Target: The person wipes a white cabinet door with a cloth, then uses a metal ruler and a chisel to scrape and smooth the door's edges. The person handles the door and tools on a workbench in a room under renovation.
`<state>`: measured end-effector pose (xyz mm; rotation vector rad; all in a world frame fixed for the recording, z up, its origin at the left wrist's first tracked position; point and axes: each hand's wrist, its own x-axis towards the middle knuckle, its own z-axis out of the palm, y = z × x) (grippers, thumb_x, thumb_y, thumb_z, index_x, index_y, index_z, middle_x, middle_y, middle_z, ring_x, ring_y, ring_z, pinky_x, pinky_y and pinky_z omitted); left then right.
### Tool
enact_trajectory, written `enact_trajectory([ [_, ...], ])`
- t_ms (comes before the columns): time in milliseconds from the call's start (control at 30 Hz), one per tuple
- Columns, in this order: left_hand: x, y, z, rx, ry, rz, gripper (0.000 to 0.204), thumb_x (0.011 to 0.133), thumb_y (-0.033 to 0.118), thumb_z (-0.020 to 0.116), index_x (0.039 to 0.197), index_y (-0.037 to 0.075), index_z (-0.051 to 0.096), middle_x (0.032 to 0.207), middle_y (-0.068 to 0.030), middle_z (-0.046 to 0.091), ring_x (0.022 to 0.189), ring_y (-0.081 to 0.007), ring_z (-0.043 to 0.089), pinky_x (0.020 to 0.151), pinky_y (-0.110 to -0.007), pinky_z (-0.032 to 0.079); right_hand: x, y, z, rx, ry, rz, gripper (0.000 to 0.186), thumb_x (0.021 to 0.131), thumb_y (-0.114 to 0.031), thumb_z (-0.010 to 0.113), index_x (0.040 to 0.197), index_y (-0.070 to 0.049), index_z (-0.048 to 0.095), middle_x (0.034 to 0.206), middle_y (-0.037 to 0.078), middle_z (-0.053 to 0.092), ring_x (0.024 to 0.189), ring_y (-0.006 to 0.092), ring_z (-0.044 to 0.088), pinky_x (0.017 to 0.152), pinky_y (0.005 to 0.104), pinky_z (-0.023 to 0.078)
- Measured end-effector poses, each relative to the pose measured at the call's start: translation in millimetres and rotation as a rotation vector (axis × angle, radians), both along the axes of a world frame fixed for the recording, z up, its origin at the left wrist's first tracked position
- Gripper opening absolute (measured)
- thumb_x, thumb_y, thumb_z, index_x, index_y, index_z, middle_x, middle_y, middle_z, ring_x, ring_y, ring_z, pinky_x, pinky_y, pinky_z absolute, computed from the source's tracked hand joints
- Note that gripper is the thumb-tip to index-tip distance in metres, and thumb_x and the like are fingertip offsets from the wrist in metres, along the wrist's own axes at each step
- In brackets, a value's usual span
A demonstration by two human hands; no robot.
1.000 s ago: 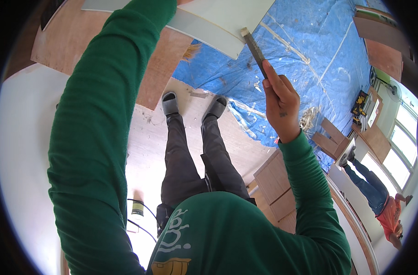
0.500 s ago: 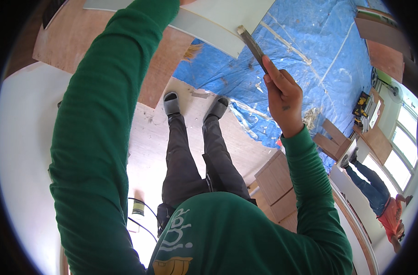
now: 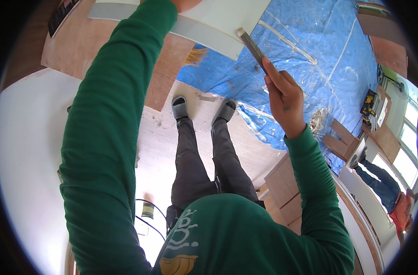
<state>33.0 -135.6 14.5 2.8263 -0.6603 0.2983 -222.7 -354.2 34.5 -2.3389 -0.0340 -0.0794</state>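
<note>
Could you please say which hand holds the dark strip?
The right hand, with the dark strip jutting beyond it; the left hand is mostly cut off at the top.

Blue tarpaulin (image 3: 300, 75) and plywood (image 3: 83, 43) mark an indoor worksite

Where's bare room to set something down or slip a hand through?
Barest: pale panel between left hand and the dark tool in the right hand; plywood between dark object and left sleeve; specked floor between that sleeve and the trousers. Crowded: blue tarp beyond the right wrist, frayed clump close to brown boards.
</note>
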Motion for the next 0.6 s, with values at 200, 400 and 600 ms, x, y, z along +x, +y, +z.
enact_trajectory([
  [200, 1, -3, -4, -0.003, -0.027, -0.007, 0.068, 0.103, 0.052, 0.047, 0.154, 0.008, 0.045, 0.164, -0.0205, 0.037, 0.153, -0.0354, 0.031, 0.128, -0.05, 0.019, 35, 9, -3, 0.014, -0.029, 0.051, 0.052, 0.095, 0.004, 0.065, 0.142, -0.018, 0.066, 0.076, 0.009, 0.058, 0.064, 0.017, 0.057, 0.062, 0.0304, 0.049],
  [400, 2, 3, -2, 0.012, -0.011, 0.005, 0.068, 0.103, 0.053, 0.047, 0.154, 0.008, 0.045, 0.163, -0.0202, 0.037, 0.153, -0.035, 0.031, 0.127, -0.051, 0.019, 20, 9, 0, 0.066, -0.032, -0.015, 0.05, 0.095, 0.004, 0.065, 0.14, -0.018, 0.067, 0.075, 0.008, 0.057, 0.064, 0.0176, 0.056, 0.062, 0.0307, 0.048],
  [600, 3, -3, -6, 0.002, -0.013, -0.009, 0.069, 0.103, 0.054, 0.047, 0.154, 0.008, 0.045, 0.163, -0.0197, 0.038, 0.153, -0.035, 0.031, 0.127, -0.051, 0.019, 23, 10, -8, 0.006, -0.054, 0.01, 0.05, 0.096, 0.003, 0.065, 0.142, -0.017, 0.066, 0.075, 0.008, 0.057, 0.063, 0.0187, 0.056, 0.061, 0.031, 0.048],
])
